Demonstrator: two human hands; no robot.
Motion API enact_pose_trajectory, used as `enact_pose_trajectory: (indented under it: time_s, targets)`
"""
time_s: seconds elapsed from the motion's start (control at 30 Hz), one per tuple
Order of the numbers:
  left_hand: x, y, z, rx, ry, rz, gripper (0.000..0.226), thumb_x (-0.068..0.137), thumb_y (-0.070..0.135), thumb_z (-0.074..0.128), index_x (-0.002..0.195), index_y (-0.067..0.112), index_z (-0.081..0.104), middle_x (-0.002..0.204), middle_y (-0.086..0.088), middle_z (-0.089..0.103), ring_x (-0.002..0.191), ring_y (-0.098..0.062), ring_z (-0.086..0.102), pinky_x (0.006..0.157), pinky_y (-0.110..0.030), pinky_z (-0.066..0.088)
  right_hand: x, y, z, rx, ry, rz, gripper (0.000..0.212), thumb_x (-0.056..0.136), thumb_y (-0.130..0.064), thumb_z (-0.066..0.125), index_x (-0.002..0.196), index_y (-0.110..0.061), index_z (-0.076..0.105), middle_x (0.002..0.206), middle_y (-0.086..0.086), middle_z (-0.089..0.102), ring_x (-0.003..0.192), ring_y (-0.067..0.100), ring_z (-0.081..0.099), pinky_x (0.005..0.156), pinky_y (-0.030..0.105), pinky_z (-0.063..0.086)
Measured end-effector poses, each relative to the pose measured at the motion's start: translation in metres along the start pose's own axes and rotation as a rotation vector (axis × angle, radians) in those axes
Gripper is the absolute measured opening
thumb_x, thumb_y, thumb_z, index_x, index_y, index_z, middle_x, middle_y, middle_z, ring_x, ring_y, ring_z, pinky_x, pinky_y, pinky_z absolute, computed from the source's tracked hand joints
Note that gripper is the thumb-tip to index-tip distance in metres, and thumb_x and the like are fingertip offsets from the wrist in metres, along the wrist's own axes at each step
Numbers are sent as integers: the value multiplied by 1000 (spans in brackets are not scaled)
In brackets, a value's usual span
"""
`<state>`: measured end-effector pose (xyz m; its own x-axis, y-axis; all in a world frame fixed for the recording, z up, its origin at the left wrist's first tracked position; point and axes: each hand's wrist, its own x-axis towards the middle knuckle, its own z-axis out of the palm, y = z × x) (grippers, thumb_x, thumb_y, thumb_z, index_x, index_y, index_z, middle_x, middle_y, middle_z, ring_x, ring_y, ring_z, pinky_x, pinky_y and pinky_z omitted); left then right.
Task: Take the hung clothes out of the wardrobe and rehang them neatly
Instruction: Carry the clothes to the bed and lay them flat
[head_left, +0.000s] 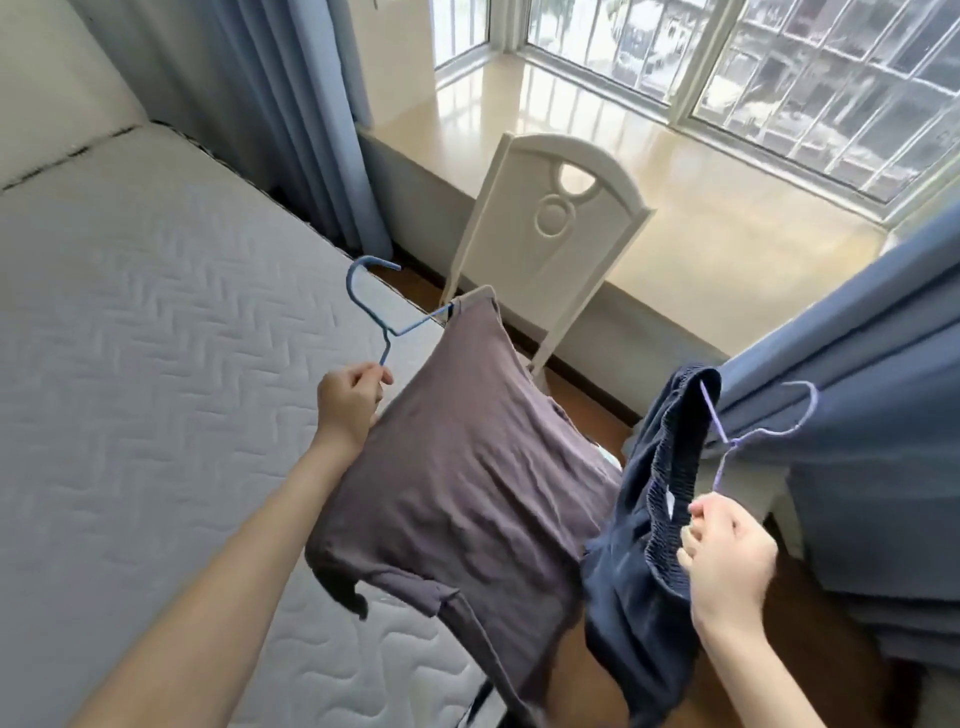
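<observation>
We hold two garments out in front of us, one per hand, above the gap between bed and window. Our left hand, just left of centre, is curled shut with thumb and fingers pinching the lower end of a thin blue wire hanger, whose hook curves up toward 11 o'clock. From it sags a mauve-grey T-shirt, soft and crumpled, its cloth rippled with fine creases; one shoulder rides the hanger's arm at the top while the body and a sleeve droop toward 6 o'clock. Our right hand, at about 4 o'clock, is closed in a loose fist around the bottom of a pale lilac wire hanger, its hook reaching toward 2 o'clock. Bunched on that hanger is a pair of navy shorts with a gathered, ribbed elastic waistband, the fabric falling in a heavy fold to the lower edge of view. The two garments hang just beside each other, overlapping near the centre. At 9 o'clock lies a bare mattress quilted in a zigzag pattern, white-grey. At 12 o'clock stands a cream chair with a carved back, in front of a glossy cream window sill and barred windows. Blue-grey curtains hang in folds at 3 o'clock and at 11 o'clock. Brown wood floor shows beneath.
</observation>
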<state>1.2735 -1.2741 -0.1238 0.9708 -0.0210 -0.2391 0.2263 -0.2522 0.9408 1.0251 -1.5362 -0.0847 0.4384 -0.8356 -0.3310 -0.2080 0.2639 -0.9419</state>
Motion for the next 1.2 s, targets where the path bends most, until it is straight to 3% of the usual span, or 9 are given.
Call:
enact_pose_trajectory:
  time_s: [0.1,0.2,0.33,0.47,0.6,0.77,0.9,1.07,1.2]
  targets:
    - [57,-19,-18,105,73,18,26,79,25,47,60,16,62,41,4,45,42,-12,36,50,-25,27,8,11,58,-7,-59,13,22,93,2,41,73,-6,46,45,-11,25,38,4,20,38,15,14]
    - [114,-59,-27,263,130,66,27,87,14,49,68,7,67,69,-19,67,64,-24,55,62,-29,37,19,35,123,-9,-132,55,28,94,2,41,68,-8,43,46,-11,24,39,5,19,38,15,14]
    - [185,-142,-32,415,203,9,31,94,10,43,88,1,72,97,-17,74,90,-33,65,76,-36,47,34,93,208,-7,-215,113,30,95,1,42,67,-10,44,49,-7,24,41,7,18,38,17,14]
    - [236,-231,-37,503,222,-88,29,96,15,41,91,7,68,92,-14,72,87,-33,64,72,-34,45,45,157,265,14,-219,186,27,95,2,43,69,-6,47,46,-7,26,38,5,19,38,14,14]
    - [275,-315,-39,527,246,-111,25,94,13,43,80,5,62,94,-8,70,84,-28,62,72,-35,47,57,222,304,42,-203,190,34,98,2,40,65,-2,45,40,-8,24,32,3,16,40,8,13]
    - [299,-389,-40,596,345,-92,19,89,8,54,80,-1,68,89,-18,65,83,-33,59,68,-34,37,59,284,336,21,-223,191,37,100,0,38,64,-2,44,41,-7,22,33,4,15,42,9,13]
    - [301,-405,-35,653,435,-20,11,84,5,62,79,0,71,84,-17,65,79,-33,58,62,-24,24,54,299,346,-9,-253,192,35,101,-2,38,66,0,44,42,-7,21,34,5,15,43,10,14]
    - [298,-381,-38,633,338,-121,18,88,11,55,90,0,70,96,-20,64,92,-37,59,78,-40,44,51,277,341,-27,-234,191,32,99,1,38,67,2,43,39,-8,23,33,5,15,42,11,14]
    - [254,-319,-43,512,257,-119,29,91,18,53,115,7,64,115,-13,64,107,-28,59,91,-36,46,50,230,312,-28,-203,177,31,96,4,39,65,3,41,37,-7,22,30,3,13,44,9,17]
